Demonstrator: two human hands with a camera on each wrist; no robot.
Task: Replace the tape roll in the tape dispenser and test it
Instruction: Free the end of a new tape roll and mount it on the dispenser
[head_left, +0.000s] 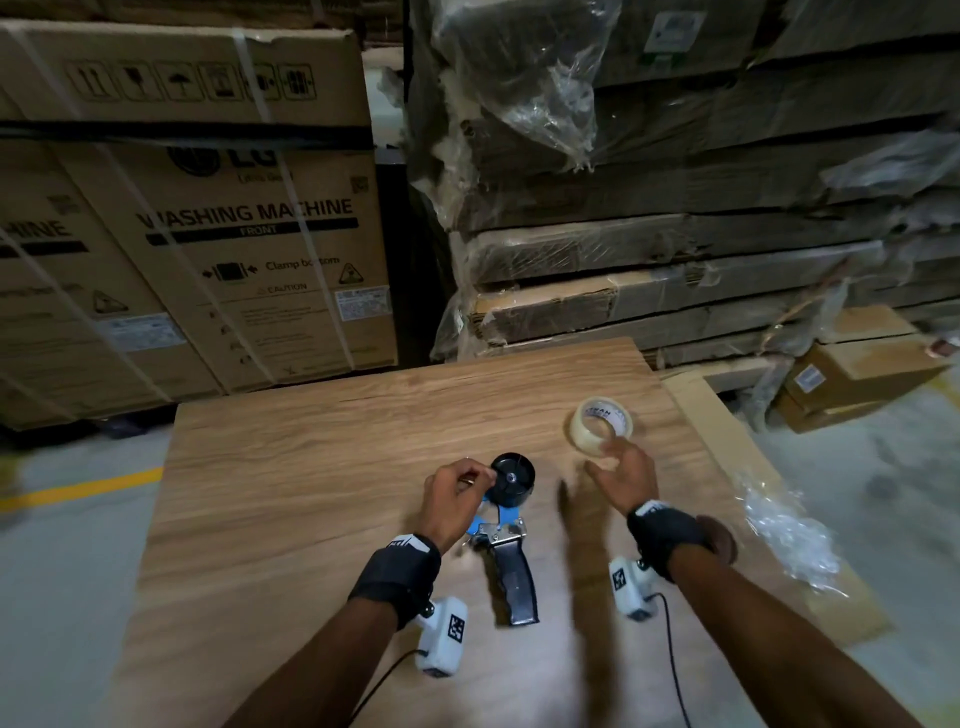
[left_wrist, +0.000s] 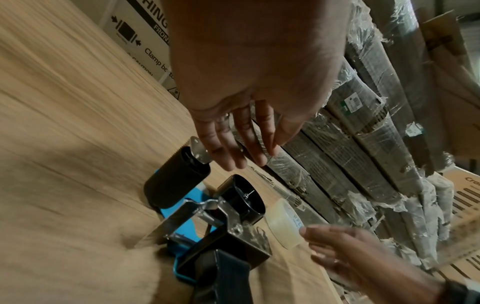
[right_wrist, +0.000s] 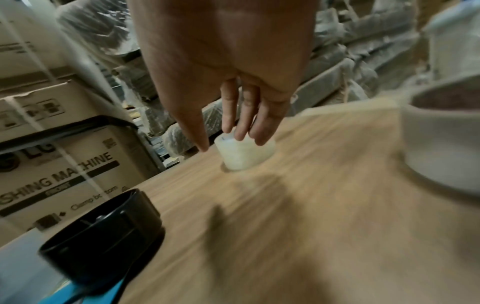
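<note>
A tape dispenser (head_left: 511, 551) with a black handle and blue frame lies flat on the wooden table (head_left: 311, 467). Its black hub (head_left: 513, 478) carries no roll. My left hand (head_left: 478, 475) hovers at the dispenser's front end; in the left wrist view its fingers (left_wrist: 241, 148) are straight, just above the metal flap by the black roller (left_wrist: 176, 181). A clear tape roll (head_left: 602, 423) stands to the right. My right hand (head_left: 608, 457) reaches onto it with straight fingers, fingertips (right_wrist: 241, 131) on the roll (right_wrist: 245, 154). The hub (right_wrist: 103, 232) appears at lower left there.
A round brown roll-like thing (head_left: 719, 540) lies behind my right wrist, blurred in the right wrist view (right_wrist: 441, 144). Crumpled clear plastic (head_left: 789, 530) sits on a cardboard sheet at the table's right edge. Large cartons (head_left: 208, 234) and wrapped flat cardboard stacks (head_left: 675, 208) stand behind.
</note>
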